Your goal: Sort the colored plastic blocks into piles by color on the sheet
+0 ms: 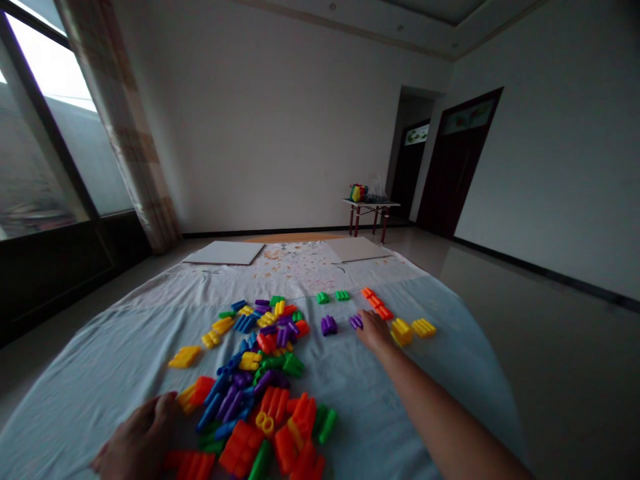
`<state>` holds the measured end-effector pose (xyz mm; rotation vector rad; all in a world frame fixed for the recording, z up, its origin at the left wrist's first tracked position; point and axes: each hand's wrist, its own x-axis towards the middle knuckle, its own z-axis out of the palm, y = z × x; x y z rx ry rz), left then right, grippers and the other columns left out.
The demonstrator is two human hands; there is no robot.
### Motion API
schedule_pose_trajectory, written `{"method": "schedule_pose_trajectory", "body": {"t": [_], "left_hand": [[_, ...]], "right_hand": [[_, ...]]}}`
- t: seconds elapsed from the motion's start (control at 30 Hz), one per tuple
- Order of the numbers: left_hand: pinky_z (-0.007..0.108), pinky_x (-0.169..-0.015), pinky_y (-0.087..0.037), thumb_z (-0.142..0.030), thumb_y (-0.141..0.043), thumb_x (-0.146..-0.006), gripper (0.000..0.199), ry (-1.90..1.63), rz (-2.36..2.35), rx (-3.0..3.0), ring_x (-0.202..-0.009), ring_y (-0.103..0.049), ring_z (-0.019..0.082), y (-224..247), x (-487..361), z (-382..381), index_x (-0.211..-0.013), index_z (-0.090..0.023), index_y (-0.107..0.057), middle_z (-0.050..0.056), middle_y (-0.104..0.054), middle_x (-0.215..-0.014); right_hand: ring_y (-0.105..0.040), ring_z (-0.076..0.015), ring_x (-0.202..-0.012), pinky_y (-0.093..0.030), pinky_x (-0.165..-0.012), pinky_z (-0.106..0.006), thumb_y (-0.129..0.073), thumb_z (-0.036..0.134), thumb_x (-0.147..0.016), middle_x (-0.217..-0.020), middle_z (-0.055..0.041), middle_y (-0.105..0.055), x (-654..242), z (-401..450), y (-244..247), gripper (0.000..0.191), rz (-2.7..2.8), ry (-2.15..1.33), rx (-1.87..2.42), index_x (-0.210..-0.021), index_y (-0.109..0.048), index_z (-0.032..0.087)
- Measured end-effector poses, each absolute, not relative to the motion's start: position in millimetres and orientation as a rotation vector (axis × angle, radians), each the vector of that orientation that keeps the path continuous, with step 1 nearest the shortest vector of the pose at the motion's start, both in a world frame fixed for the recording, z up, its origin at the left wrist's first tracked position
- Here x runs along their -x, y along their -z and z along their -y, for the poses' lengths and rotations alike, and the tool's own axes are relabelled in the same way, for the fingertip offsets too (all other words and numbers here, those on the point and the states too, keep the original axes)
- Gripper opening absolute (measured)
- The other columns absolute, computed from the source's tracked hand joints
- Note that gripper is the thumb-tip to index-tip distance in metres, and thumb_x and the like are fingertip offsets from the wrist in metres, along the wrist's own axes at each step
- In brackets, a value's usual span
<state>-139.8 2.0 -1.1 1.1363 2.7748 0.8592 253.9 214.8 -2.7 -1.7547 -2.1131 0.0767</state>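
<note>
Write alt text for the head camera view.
A person's right hand touches a purple block near small same-coloured groups on a cloth-covered table, while the left hand is beside a mixed pile of bright plastic blocks.

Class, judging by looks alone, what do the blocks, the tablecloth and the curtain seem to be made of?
Blocks: probably moulded plastic, slightly shiny, with even, bright colours and rounded ribs.
Tablecloth: matte fabric, seen in its soft creases.
Curtain: likely cloth, hanging in folds; fibre unclear.

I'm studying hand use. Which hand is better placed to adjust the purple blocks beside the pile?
Probably the right hand: it touches a purple block with another nearby. The left hand is across the pile.
</note>
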Motion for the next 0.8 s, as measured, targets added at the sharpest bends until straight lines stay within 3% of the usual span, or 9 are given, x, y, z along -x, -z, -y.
{"method": "schedule_pose_trajectory", "body": {"t": [0.1, 0.27, 0.4, 0.57, 0.8], "left_hand": [[0.052, -0.099, -0.031, -0.052, -0.029, -0.081, 0.056, -0.859, -2.676, -1.003, -0.109, -0.056, 0.035, -10.7, 130.8, 0.1, -0.105, -0.017, -0.066, 0.015, -0.068, -0.107], [0.053, -0.102, -0.026, -0.055, -0.027, -0.08, 0.059, -0.929, -2.66, -1.019, -0.111, -0.054, 0.035, -13.6, 128.1, 0.6, -0.103, -0.018, -0.067, 0.015, -0.069, -0.106], [0.053, -0.099, -0.03, -0.053, -0.026, -0.08, 0.06, -0.867, -2.687, -1.006, -0.111, -0.054, 0.036, -11.8, 131.0, -1.6, -0.104, -0.017, -0.067, 0.016, -0.067, -0.111], [0.051, -0.094, -0.034, -0.051, -0.029, -0.08, 0.057, -0.841, -2.708, -1.024, -0.11, -0.054, 0.036, -13.7, 131.5, -2.4, -0.103, -0.017, -0.067, 0.016, -0.067, -0.111], [0.05, -0.095, -0.034, -0.053, -0.028, -0.079, 0.056, -0.858, -2.707, -1.036, -0.107, -0.056, 0.035, -12.1, 131.7, -2.3, -0.097, -0.019, -0.069, 0.013, -0.07, -0.102]], "right_hand": [[-0.049, -0.0235, -0.113, -0.037, -0.092, -0.033, -0.05, 0.017, -0.081, -0.119, -0.0124, -0.059, -240.3, -206.8, -12.9, 0.039, 2.114, -0.057, 1.665, -0.12, -0.054, 0.016], [-0.047, -0.0201, -0.115, -0.036, -0.095, -0.032, -0.046, 0.013, -0.083, -0.122, -0.007, -0.058, -184.6, -186.0, -35.6, 0.038, 2.333, -0.133, 1.226, -0.118, -0.056, 0.021], [-0.049, -0.0222, -0.112, -0.036, -0.091, -0.036, -0.045, 0.011, -0.082, -0.119, -0.005, -0.062, -140.2, -181.6, -37.6, 0.037, 2.541, -0.145, 1.174, -0.113, -0.06, 0.024], [-0.052, -0.0279, -0.108, -0.035, -0.088, -0.042, -0.046, 0.008, -0.079, -0.104, -0.0093, -0.068, -117.2, -188.2, -34.5, 0.031, 2.599, -0.12, 1.22, -0.101, -0.065, 0.02], [-0.054, -0.0255, -0.106, -0.033, -0.091, -0.039, -0.045, 0.01, -0.082, -0.103, -0.0073, -0.067, -118.7, -184.0, -35.0, 0.037, 2.641, -0.103, 1.13, -0.112, -0.061, 0.024]]}}
